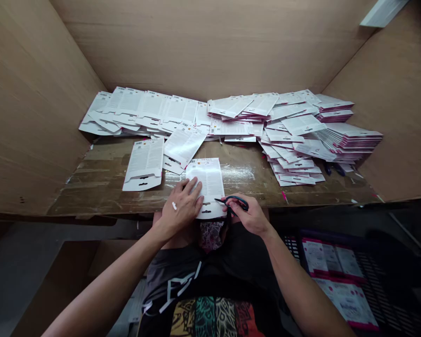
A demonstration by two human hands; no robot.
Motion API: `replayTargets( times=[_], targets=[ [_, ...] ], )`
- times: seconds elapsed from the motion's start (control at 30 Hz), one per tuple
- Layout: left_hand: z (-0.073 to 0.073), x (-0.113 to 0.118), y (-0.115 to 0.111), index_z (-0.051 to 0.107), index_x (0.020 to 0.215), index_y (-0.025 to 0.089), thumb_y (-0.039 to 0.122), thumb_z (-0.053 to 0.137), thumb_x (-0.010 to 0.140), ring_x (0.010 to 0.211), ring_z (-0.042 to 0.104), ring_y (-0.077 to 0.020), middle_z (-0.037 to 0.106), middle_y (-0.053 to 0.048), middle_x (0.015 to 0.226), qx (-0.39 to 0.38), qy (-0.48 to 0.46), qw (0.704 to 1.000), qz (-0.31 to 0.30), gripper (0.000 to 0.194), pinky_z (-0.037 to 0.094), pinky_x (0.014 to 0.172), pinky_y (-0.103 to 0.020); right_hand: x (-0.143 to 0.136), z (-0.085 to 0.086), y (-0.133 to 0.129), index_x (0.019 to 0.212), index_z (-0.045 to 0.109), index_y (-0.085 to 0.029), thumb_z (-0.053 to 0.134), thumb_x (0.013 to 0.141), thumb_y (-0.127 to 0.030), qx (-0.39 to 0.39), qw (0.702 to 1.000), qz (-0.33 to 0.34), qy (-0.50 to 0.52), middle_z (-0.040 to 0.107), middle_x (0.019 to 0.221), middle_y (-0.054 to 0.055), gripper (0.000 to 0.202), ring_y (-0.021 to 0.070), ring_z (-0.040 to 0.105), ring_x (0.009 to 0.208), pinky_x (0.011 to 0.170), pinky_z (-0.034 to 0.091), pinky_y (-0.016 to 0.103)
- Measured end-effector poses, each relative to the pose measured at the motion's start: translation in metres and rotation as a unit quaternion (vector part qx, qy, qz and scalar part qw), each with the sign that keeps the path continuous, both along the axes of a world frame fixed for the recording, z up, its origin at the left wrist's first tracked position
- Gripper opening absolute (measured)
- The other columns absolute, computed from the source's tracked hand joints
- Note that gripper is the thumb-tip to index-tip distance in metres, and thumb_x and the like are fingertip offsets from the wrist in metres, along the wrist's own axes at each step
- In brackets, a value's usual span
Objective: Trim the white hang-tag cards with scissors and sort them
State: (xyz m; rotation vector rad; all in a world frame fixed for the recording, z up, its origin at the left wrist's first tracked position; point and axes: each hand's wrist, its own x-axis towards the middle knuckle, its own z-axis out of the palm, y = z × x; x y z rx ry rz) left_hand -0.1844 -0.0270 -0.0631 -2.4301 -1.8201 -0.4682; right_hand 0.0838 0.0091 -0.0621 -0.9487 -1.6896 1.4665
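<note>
A white printed packet (207,180) lies at the table's front edge, its flap with dark hanger slots toward me. My left hand (183,202) rests on the packet's left side, palm down with fingers spread; a small white paper scrap sticks to its back. My right hand (247,214) is closed round small dark scissors (236,202), whose tips point left over the packet's right edge near the upper slot. Just left and behind lie two more packets, one flat (144,161) and one slanted (184,142) over another.
Overlapping packets (152,105) line the back of the table (101,164), with taller stacks (354,135) at the right. Wooden panels (210,47) enclose the sides and back. Below right, a dark crate (368,262) holds pink-edged packets.
</note>
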Motion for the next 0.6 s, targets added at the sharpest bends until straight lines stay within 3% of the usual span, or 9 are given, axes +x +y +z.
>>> replayTargets(
  times=[0.07, 0.2, 0.27, 0.37, 0.47, 0.6],
  targets=[
    [0.001, 0.001, 0.0, 0.061, 0.149, 0.014, 0.032, 0.049, 0.109, 0.142, 0.053, -0.0362, 0.056, -0.018, 0.16, -0.003, 0.006, 1.0, 0.001, 0.046, 0.044, 0.122, -0.053, 0.003, 0.002, 0.001, 0.107, 0.078, -0.02, 0.069, 0.103, -0.054, -0.006, 1.0, 0.022, -0.003, 0.082, 0.102, 0.01, 0.035, 0.0236, 0.079, 0.087, 0.068, 0.062, 0.031],
    [0.0, 0.001, 0.0, 0.061, 0.148, 0.013, 0.031, 0.051, 0.108, 0.141, 0.053, -0.0366, 0.057, -0.019, 0.158, 0.001, 0.006, 1.0, 0.002, 0.044, 0.045, 0.121, -0.053, 0.003, 0.007, 0.004, 0.101, 0.078, -0.02, 0.076, 0.098, -0.058, -0.111, 0.987, 0.112, 0.043, 0.081, 0.109, 0.012, 0.038, 0.0256, 0.08, 0.087, 0.072, 0.065, 0.036],
    [-0.002, 0.002, 0.0, 0.063, 0.146, 0.014, 0.03, 0.053, 0.107, 0.139, 0.053, -0.0373, 0.058, -0.019, 0.156, 0.007, 0.0, 1.0, 0.008, 0.043, 0.046, 0.12, -0.054, -0.002, 0.007, 0.007, 0.104, 0.078, -0.021, 0.076, 0.098, -0.058, -0.107, 0.988, 0.075, 0.088, 0.081, 0.109, 0.011, 0.038, 0.0249, 0.079, 0.085, 0.071, 0.065, 0.036],
    [-0.003, 0.006, 0.004, 0.068, 0.136, 0.02, 0.022, 0.052, 0.106, 0.13, 0.056, -0.033, 0.064, -0.014, 0.146, -0.003, -0.032, 0.999, -0.029, 0.034, 0.05, 0.114, -0.05, -0.016, 0.005, 0.018, 0.111, 0.079, -0.023, 0.073, 0.1, -0.058, -0.011, 0.995, -0.021, 0.1, 0.075, 0.121, 0.011, 0.037, 0.0214, 0.076, 0.089, 0.078, 0.068, 0.037],
    [-0.001, 0.011, 0.011, 0.075, 0.118, 0.024, 0.016, 0.051, 0.105, 0.116, 0.058, -0.0274, 0.07, -0.009, 0.13, -0.039, -0.088, 0.991, -0.096, 0.028, 0.053, 0.104, -0.043, -0.028, 0.002, 0.029, 0.109, 0.078, -0.024, 0.071, 0.1, -0.061, 0.044, 0.996, -0.029, 0.072, 0.066, 0.133, 0.01, 0.039, 0.0205, 0.074, 0.1, 0.09, 0.07, 0.038],
    [0.01, 0.017, 0.021, 0.075, 0.106, 0.023, 0.026, 0.056, 0.107, 0.104, 0.057, -0.0264, 0.069, -0.009, 0.117, -0.087, -0.092, 0.985, -0.114, 0.02, 0.052, 0.095, -0.043, -0.033, -0.003, 0.034, 0.116, 0.073, -0.024, 0.07, 0.1, -0.062, 0.026, 0.997, -0.022, 0.076, 0.063, 0.127, 0.009, 0.041, 0.0208, 0.074, 0.104, 0.093, 0.07, 0.039]
  ],
)
